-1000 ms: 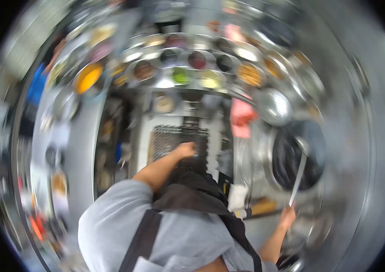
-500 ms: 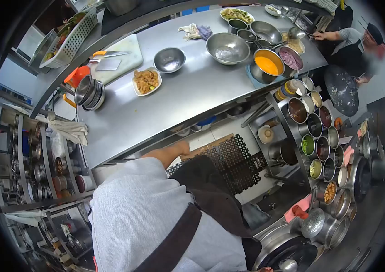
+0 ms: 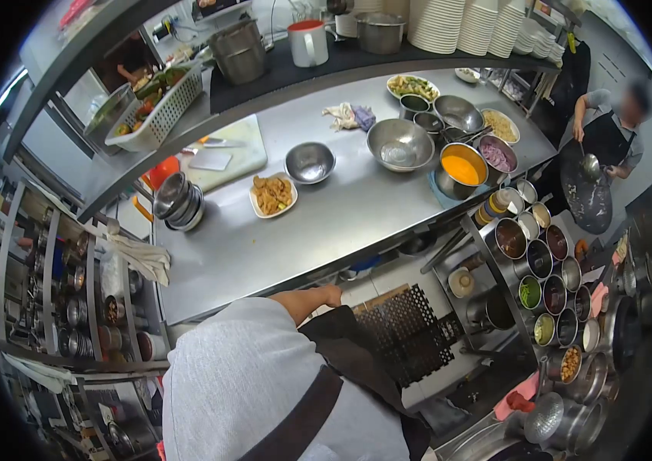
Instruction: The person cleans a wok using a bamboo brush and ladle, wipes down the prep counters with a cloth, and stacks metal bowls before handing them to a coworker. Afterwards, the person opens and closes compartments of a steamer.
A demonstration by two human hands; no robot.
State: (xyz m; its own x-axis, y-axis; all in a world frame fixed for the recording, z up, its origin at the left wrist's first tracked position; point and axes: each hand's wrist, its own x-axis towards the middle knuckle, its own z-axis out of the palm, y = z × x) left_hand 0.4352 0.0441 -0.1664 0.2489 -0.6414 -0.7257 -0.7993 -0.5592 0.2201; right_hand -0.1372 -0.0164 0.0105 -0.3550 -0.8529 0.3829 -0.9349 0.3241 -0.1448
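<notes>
My left hand (image 3: 331, 295) is out in front of my apron, beside the front edge of the steel table (image 3: 287, 253), above the floor. It looks small and rounded, its fingers too indistinct to judge, and I see nothing held in it. My right hand is out of view. On the table nearest to my left arm are a white dish of brown fried pieces (image 3: 273, 196) and a steel bowl (image 3: 310, 163). A larger steel bowl (image 3: 400, 144) and a pot of orange liquid (image 3: 462, 170) stand farther right.
A co-worker (image 3: 614, 131) at the right holds a ladle (image 3: 590, 166) over a wok (image 3: 587, 201). Several ingredient tins (image 3: 554, 294) line the right side. A perforated mat (image 3: 403, 330) covers part of the floor. Stacked bowls (image 3: 180, 201) and a cutting board (image 3: 241, 154) occupy the table's left.
My view has tilted up, showing more of the overhead shelf. The ladle near my body at the bottom has left view. The co-worker's ladle has moved down to the wok.
</notes>
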